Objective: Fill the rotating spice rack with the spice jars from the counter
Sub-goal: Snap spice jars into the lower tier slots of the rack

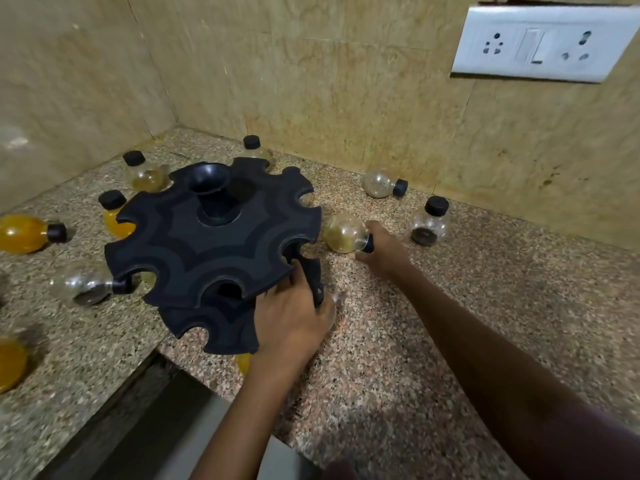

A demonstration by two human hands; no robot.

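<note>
While each grip pinches, left hand (294, 317) on one rack (207, 244), right hand (384, 249) on one jar (344, 233) of roughly eleven.

Matt black rack (211, 251), speckled granite counter (398, 358).

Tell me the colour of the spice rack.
Black, matte, seen in the head view: rack.

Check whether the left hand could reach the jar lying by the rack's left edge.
Probably not right now: the left hand grips the rack, whose body lies between it and that jar.
</note>
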